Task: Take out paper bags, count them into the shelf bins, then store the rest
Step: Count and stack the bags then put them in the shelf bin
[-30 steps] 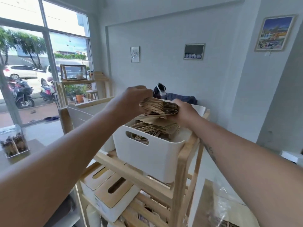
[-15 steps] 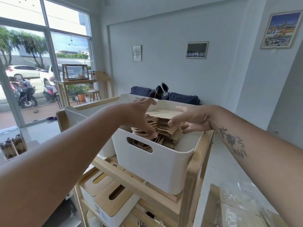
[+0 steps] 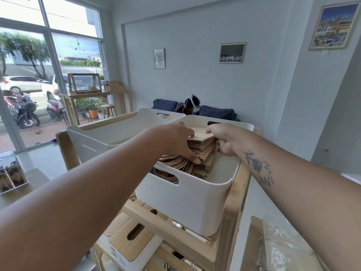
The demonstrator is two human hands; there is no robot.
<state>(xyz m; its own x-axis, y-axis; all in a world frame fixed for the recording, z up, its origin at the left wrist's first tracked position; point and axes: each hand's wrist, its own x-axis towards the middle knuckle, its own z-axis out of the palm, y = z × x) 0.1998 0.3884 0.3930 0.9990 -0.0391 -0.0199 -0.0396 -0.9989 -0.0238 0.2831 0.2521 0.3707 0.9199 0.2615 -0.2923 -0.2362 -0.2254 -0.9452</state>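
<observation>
Up on the top level of the pale wooden shelf unit [image 3: 230,210] sits a white plastic bin with a cut-out handle [image 3: 187,204], and a thick stack of flat brown paper bags [image 3: 204,146] lies inside it, their twisted paper handles spilling towards the near wall. The left hand [image 3: 178,142] spans the stack's left end, thumb on the top bag and fingers [image 3: 196,160] reaching down the near edge onto the handles, clamped on the pile. The right hand [image 3: 224,138] grips the opposite end, one fingertip on the top sheet and the other fingers curled against the side of the pile. A second white plastic bin [image 3: 117,130] stands just beside it on the left. White boxes with slotted wooden lids [image 3: 134,237] sit on the level below, and crinkled clear plastic wrap [image 3: 283,249] lies at the lower right.
</observation>
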